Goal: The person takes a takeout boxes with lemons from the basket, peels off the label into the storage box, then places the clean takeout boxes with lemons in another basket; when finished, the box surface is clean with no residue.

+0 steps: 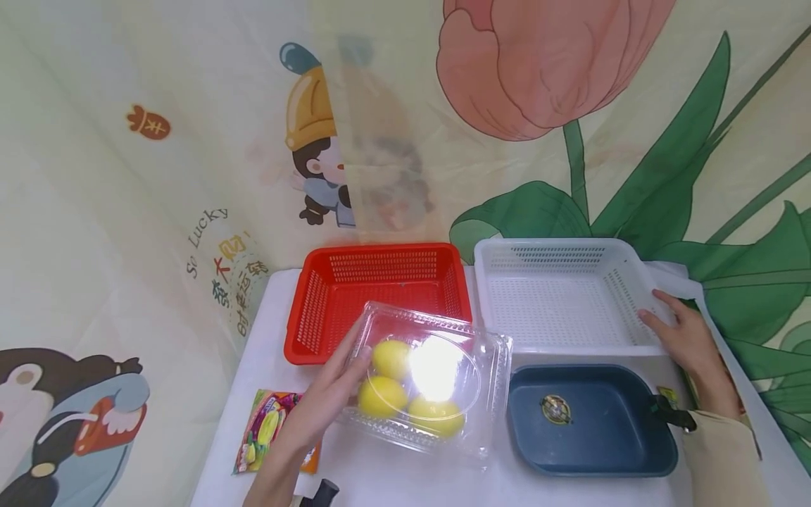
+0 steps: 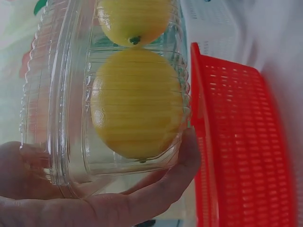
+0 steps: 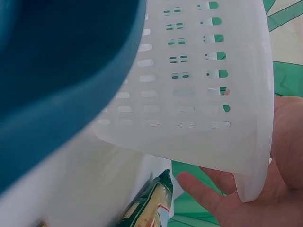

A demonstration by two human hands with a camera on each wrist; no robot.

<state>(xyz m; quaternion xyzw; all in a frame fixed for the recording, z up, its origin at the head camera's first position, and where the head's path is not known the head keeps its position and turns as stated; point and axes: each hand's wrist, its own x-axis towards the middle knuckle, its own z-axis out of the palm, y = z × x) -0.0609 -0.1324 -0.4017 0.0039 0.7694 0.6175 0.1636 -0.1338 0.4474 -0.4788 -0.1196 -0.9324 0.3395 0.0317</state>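
My left hand [image 1: 342, 373] grips the left end of a clear plastic box [image 1: 475, 394], tilted over the front of the red basket [image 1: 380, 257]. Yellow lemons [image 1: 383, 396] show through its lid; bright glare hides part of the contents. The left wrist view shows the fingers [image 2: 156, 194] wrapped under the box, close beside the red basket's wall. At the white basket's [image 1: 570, 348] right end, my right hand [image 1: 693, 345] holds the rim, thumb over the inner side. In the right wrist view, its other fingers [image 3: 203, 191] reach below the rim on the outside.
A blue basin [image 1: 608, 422] stands before the white basket, with a small round patterned piece [image 1: 556, 409] inside. Colourful snack packets [image 1: 266, 429] lie at the front left. A green packet [image 3: 154, 201] lies by the white basket's right end. A printed curtain [image 1: 393, 141] hangs behind.
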